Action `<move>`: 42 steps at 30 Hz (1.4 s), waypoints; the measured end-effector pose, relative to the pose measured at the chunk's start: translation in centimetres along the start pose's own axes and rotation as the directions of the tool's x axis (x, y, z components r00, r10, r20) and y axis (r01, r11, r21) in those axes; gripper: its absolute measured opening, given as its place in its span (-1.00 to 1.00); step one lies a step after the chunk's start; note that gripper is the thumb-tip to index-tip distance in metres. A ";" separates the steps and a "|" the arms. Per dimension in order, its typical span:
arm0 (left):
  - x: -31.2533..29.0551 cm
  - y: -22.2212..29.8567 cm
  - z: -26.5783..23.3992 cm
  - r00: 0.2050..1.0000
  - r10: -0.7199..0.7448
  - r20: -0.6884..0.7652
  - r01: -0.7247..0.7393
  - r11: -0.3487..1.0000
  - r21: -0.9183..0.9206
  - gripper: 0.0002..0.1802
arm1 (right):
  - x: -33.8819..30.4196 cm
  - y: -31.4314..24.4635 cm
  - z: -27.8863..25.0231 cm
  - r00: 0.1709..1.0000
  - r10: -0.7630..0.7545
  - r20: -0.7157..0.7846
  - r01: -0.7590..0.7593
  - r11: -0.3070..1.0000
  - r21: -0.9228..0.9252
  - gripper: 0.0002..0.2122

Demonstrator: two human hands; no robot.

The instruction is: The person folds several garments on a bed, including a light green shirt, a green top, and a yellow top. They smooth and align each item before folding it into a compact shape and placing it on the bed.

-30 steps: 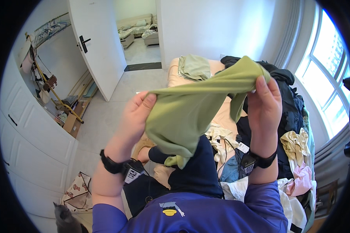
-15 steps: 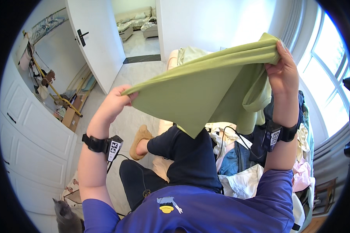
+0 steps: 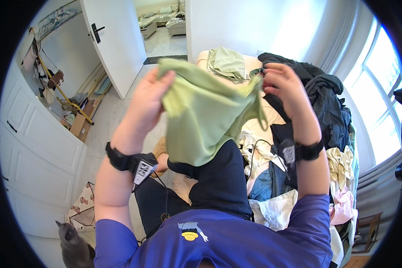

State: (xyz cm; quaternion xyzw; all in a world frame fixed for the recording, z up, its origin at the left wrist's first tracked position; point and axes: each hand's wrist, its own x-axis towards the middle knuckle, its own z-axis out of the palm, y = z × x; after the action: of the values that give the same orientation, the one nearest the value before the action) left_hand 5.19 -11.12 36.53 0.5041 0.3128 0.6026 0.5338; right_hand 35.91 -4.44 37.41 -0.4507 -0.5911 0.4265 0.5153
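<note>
A light green garment (image 3: 205, 111) with a ribbed edge hangs in front of me above my knees, sagging in loose folds. My left hand (image 3: 149, 98) is closed on its upper left corner, thumb over the ribbed part. At the other side my right hand (image 3: 285, 87) has the garment's upper right corner at its fingertips, with the other fingers partly spread and slightly blurred. A narrow loop of the cloth dangles below that corner. Each forearm wears a black strap with a small box on it.
Folded light green cloth (image 3: 228, 62) lies at the bed's far end. Dark clothes (image 3: 319, 91) are heaped to its right; jeans (image 3: 268, 183), a white cloth (image 3: 274, 210) and other garments lie nearer. A grey cat (image 3: 73, 245) sits at lower left. The white door (image 3: 109, 44) stands open.
My hands have come closer together, the left moving up and right, the right moving left and down. The garment, stretched taut before, now sags between them.
</note>
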 end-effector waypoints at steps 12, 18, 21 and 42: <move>-1.7 -5.9 3.3 0.886 -0.166 0.434 0.142 0.986 0.087 -0.68 | -4.8 -2.2 7.9 0.828 0.140 0.544 0.068 0.936 -0.345 -0.55; -4.6 -11.9 3.7 0.820 -0.321 0.475 0.188 0.933 0.305 -0.56 | -3.5 -0.3 8.1 0.991 -0.118 0.066 0.123 0.989 -0.083 -0.82; -5.2 -15.0 2.6 0.871 -0.372 0.322 0.157 0.830 0.535 -0.67 | -2.1 -1.0 6.9 0.969 -0.245 -0.041 0.248 0.950 0.189 -0.81; 4.2 -5.4 -15.0 0.809 0.540 -0.232 0.233 0.068 0.970 -0.97 | 4.7 -6.0 -10.0 0.829 -0.205 -0.521 0.419 0.844 0.334 -0.77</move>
State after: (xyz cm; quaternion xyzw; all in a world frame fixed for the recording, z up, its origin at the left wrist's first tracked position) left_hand -6.80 -3.43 28.26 0.5607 0.7114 0.4001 -0.1394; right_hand 45.00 -0.87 45.27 -0.3074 -0.4065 0.3338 0.7930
